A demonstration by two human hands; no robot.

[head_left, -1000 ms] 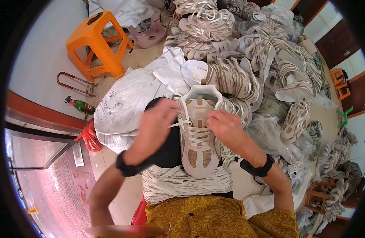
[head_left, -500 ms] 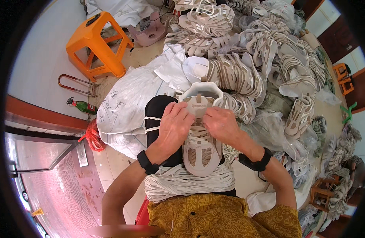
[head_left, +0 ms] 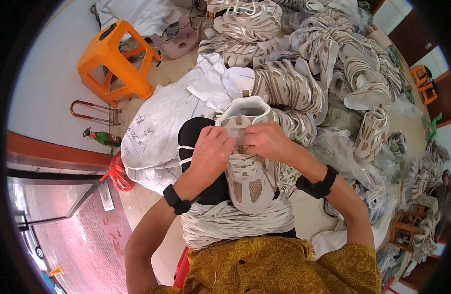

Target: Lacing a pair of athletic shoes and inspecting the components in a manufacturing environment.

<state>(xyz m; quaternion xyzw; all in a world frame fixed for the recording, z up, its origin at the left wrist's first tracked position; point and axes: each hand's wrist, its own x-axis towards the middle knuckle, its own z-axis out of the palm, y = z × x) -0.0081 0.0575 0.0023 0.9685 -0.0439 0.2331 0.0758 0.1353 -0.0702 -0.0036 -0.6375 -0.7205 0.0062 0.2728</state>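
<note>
Sneaker, beige and white, lies toe-toward-the-person on a bundle of white laces across the lap; left hand and right hand meet over its tongue, fingers curled and pinching the lace ends at the upper eyelets; heel collar shows just beyond the fingertips; white sack lies left; orange stool stands farther off.

Left hand and right hand pinch the white laces of a beige sneaker, beside piled shoe uppers.
</note>
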